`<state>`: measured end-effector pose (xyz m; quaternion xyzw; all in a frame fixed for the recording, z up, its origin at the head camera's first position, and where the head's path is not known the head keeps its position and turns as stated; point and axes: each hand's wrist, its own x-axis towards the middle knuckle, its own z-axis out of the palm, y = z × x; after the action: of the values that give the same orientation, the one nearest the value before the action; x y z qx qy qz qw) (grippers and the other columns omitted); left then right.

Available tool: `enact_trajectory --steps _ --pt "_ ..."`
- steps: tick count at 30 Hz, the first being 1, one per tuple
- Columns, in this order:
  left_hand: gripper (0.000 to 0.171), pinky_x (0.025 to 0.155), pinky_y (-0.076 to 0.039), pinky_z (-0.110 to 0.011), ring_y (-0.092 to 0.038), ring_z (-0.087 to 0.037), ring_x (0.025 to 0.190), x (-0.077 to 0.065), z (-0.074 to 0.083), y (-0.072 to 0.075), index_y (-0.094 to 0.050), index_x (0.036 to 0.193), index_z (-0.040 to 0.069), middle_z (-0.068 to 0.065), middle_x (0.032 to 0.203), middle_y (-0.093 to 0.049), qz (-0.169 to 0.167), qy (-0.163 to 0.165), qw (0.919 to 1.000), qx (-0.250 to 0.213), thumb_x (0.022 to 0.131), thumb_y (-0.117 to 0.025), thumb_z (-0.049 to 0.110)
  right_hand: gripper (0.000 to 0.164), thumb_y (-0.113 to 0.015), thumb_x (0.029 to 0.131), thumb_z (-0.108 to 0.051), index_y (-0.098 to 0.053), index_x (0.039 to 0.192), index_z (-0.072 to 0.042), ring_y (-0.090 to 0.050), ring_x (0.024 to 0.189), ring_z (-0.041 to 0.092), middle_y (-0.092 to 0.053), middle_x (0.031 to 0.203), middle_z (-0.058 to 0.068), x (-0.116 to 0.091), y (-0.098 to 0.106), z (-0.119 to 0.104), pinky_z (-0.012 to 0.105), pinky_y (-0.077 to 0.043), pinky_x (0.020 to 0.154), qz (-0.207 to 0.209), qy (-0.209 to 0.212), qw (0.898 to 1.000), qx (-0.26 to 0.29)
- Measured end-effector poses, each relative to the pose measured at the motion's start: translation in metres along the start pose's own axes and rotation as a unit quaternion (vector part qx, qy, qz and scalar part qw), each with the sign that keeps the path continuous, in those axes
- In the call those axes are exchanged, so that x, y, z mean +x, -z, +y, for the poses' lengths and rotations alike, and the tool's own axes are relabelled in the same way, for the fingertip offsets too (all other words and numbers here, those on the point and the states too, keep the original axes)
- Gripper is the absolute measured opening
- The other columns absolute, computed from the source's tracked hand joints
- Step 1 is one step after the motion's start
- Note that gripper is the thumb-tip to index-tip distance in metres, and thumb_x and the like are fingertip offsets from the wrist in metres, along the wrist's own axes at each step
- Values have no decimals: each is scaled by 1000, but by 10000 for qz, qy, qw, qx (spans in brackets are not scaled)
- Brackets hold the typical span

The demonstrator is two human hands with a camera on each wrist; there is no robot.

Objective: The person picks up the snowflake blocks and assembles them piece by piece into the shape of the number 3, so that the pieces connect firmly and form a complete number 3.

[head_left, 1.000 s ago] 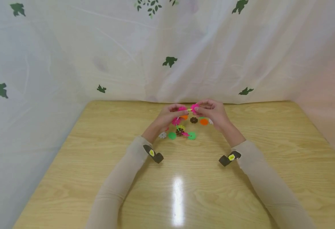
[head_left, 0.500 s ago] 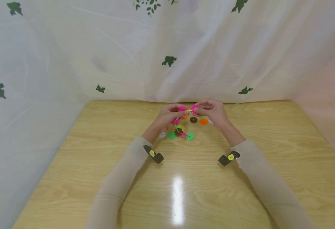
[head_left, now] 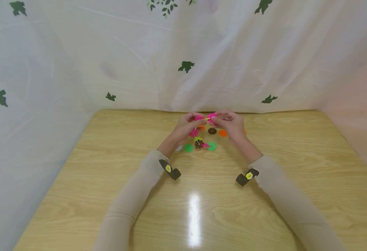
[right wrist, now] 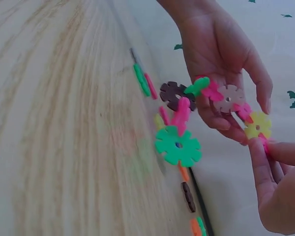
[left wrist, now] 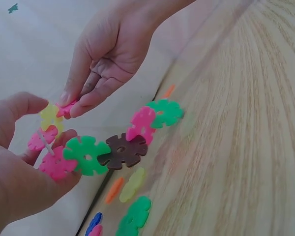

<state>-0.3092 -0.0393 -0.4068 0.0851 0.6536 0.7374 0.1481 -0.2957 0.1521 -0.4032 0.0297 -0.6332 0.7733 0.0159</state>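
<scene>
A chain of interlocked flower-shaped plastic discs hangs from my left hand [head_left: 183,128], whose thumb and fingers hold it near its upper end. In the left wrist view a green disc [left wrist: 86,155] and a brown disc [left wrist: 122,151] hang beyond the fingers, and another green disc [left wrist: 165,113] forms the lower end. A white disc [right wrist: 228,99] and a yellow disc [right wrist: 258,126] show near the left fingertips in the right wrist view. My right hand [head_left: 233,126] pinches a pink disc [left wrist: 66,108] against the yellow one. Fingers partly hide where these two meet.
Loose discs lie on the wooden table [head_left: 183,195] beneath and beside the hands, among them an orange disc [head_left: 223,133], a brown disc [head_left: 212,131] and a green disc [head_left: 188,148]. A pale curtain [head_left: 139,69] hangs behind the table's far edge.
The right wrist has shifted slightly left and inward, its hand still pinching the pink disc. The chain's green lower end swung a little left, then back to the right.
</scene>
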Motion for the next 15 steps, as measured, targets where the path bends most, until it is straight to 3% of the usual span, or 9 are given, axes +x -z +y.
enact_trajectory --steps 3,4,7,10,15 --pt "28 101 -57 -44 -62 -20 96 1 -1 1 -60 124 1 -1 107 -60 -132 22 9999 -74 97 -66 6 13 -72 92 0 -68 105 1 -75 73 12 -76 83 -1 0 2 -1 34 -64 80 -174 -192 9995 -203" --pt "29 104 -55 -46 -62 -21 102 1 -1 1 -59 125 1 -1 109 -60 -169 37 9998 -89 97 -65 6 13 -72 93 0 -68 106 1 -75 74 12 -76 84 -1 0 3 -2 34 -64 81 -275 -210 9990 -284" --pt "26 92 -60 -34 -62 -19 99 1 -1 2 -60 123 1 0 108 -61 -209 58 9997 -60 99 -64 8 18 -71 94 -1 -69 110 5 -75 77 13 -77 87 -1 0 5 -4 35 -64 81 -617 -181 9963 -577" --pt "21 71 -54 -19 -60 -13 89 1 0 3 -64 118 1 3 101 -63 -204 56 9997 83 99 -64 9 25 -71 94 -4 -69 115 9 -76 79 13 -77 88 -1 0 6 -7 35 -64 81 -949 -117 9915 -884" --pt "17 73 -51 -19 -59 -9 87 1 1 6 -69 112 1 5 94 -66 -261 93 9990 362 97 -67 10 30 -71 95 -6 -66 118 11 -74 77 12 -76 88 -5 0 5 -12 35 -64 80 -1192 -116 9840 -1320"
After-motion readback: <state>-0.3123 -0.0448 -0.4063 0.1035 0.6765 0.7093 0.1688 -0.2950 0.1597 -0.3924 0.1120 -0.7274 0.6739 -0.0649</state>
